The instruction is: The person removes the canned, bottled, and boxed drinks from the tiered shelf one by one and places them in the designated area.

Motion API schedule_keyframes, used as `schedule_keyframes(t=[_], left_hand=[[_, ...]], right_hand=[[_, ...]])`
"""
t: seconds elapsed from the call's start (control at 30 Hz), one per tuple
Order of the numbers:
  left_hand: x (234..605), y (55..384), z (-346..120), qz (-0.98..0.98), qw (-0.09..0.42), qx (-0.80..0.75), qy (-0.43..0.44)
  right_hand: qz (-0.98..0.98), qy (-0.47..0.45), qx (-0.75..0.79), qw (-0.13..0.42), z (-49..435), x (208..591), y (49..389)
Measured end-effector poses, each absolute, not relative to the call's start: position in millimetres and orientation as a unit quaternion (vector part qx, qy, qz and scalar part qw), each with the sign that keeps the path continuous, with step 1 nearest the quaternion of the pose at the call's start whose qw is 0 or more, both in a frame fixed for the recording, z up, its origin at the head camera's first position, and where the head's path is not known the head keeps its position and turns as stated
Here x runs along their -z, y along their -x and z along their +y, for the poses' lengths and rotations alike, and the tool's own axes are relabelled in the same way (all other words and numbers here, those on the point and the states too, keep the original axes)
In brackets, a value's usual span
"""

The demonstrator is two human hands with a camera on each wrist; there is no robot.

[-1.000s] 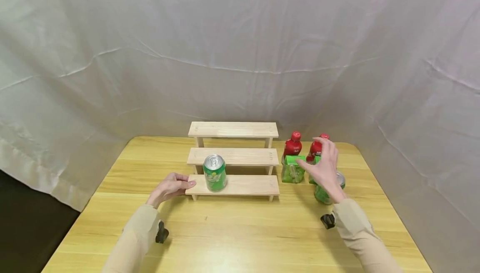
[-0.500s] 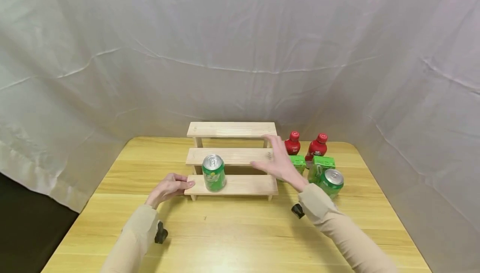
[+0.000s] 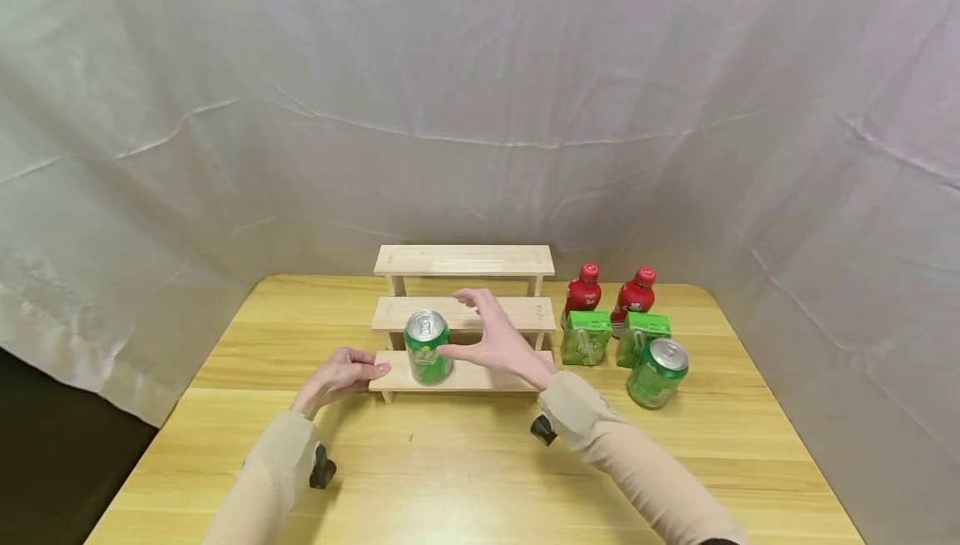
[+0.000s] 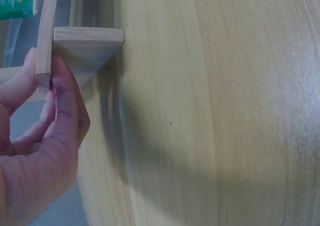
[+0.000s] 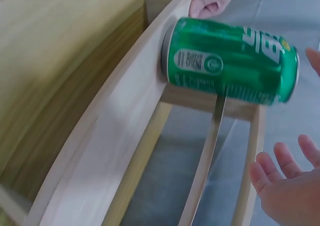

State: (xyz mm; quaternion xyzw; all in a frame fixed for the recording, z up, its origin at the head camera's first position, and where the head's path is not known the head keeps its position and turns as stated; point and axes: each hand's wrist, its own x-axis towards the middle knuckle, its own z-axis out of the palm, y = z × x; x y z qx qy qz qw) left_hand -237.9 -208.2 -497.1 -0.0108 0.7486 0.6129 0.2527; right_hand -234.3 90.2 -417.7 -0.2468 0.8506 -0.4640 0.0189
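A three-tier wooden stand [image 3: 463,312] sits on the table, and a green soda can [image 3: 428,353] stands upright at the left of its lowest step. My left hand [image 3: 341,377] pinches that step's left end, thumb above and fingers beneath, as the left wrist view shows at the board [image 4: 46,40]. Just right of the can, my right hand [image 3: 498,343] is spread with thumb and fingers apart. In the right wrist view there is a gap between the soda can [image 5: 230,60] and the fingers of my right hand [image 5: 292,181]; they hold nothing.
Right of the stand are two red bottles [image 3: 582,291], two green drink cartons [image 3: 587,337] and a second green can [image 3: 657,372]. The wooden table [image 3: 442,470] is bordered behind and at the sides by a pale curtain [image 3: 480,112].
My right hand has moved left from above the cartons and second can, across the stand, to beside the can on the lowest step. My left hand has kept its grip on the step.
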Motion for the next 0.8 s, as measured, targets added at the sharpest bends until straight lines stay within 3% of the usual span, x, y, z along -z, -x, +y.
schedule_keyframes(t=[0.8], left_hand=[[499.2,238.0,-208.1,0.749,0.251,-0.613,0.009]], right_hand=[[0.843,0.267,0.465,0.038,52.8,435.4,239.1]])
